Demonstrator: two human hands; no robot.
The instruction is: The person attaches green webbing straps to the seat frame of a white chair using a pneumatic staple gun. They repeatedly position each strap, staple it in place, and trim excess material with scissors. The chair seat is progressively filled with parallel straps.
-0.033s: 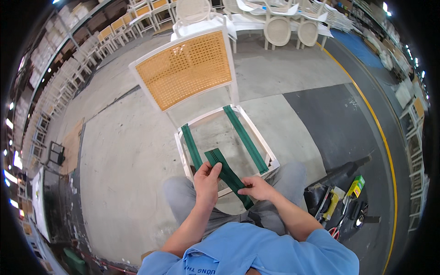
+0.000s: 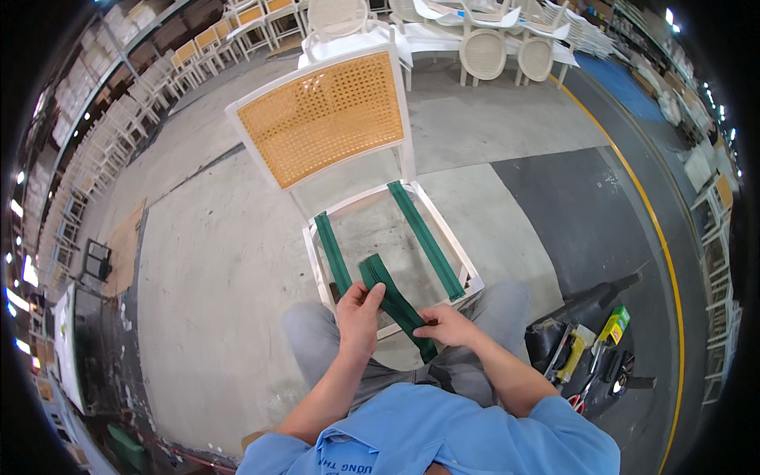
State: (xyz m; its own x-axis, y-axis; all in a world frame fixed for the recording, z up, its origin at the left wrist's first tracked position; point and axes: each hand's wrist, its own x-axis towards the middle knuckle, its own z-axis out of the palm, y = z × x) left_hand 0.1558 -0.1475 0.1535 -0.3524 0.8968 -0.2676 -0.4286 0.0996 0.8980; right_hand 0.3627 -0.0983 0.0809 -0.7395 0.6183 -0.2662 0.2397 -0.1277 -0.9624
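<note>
A loose strip of green webbing (image 2: 401, 312) is stretched between my hands, above the front of a chair's seat frame. My left hand (image 2: 359, 313) pinches it near its upper end, thumb on top. Lower down the strip, my right hand (image 2: 448, 325) grips it between thumb and fingers. The white chair frame (image 2: 447, 224) stands before my knees with an unfilled seat. Two green straps run front to back across it, a left strap (image 2: 332, 252) and a right strap (image 2: 427, 240). Behind the seat rises a woven cane backrest (image 2: 323, 115).
On the floor at my right lie a black bag (image 2: 546, 339), a yellow-handled tool (image 2: 571, 360), a green and yellow box (image 2: 614, 325) and red-handled scissors (image 2: 577, 402). Rows of chairs (image 2: 131, 113) line the left side. More chairs (image 2: 483, 55) are stacked at the back.
The upper end of the loose webbing has tilted and curled slightly to the right. Both hands keep their grip in nearly the same place.
</note>
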